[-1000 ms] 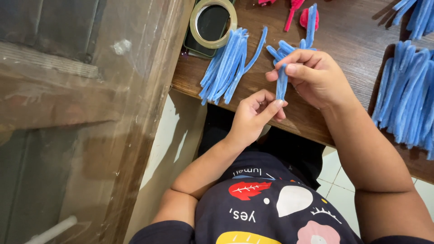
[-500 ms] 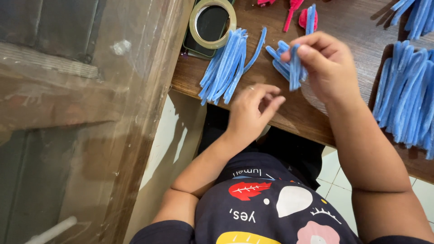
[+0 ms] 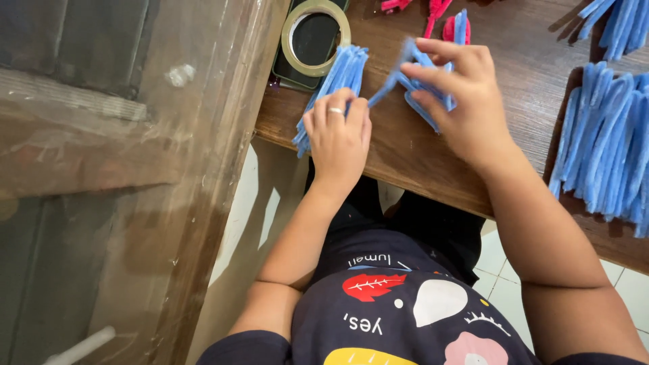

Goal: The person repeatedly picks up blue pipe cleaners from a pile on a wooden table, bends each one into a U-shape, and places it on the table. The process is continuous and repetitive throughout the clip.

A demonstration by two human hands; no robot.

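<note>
Blue fuzzy pipe cleaner pieces (image 3: 422, 84) are pinched in my right hand (image 3: 460, 101) above the brown wooden table (image 3: 419, 152), for sorting. My left hand (image 3: 338, 132), fingers curled, presses the blue pipe cleaner bundle (image 3: 331, 84) at the table edge so it stays together.

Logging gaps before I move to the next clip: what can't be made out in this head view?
- Left hand: fingertips hidden behind its own knuckles and the blue pipe cleaner bundle; grip unclear.
- Right hand: covers most of the folded blue pipe cleaners it pinches; their count is unreadable.
- Red pieces: cut off by the top edge.
- Tape roll: covers the dark object beneath.
</note>
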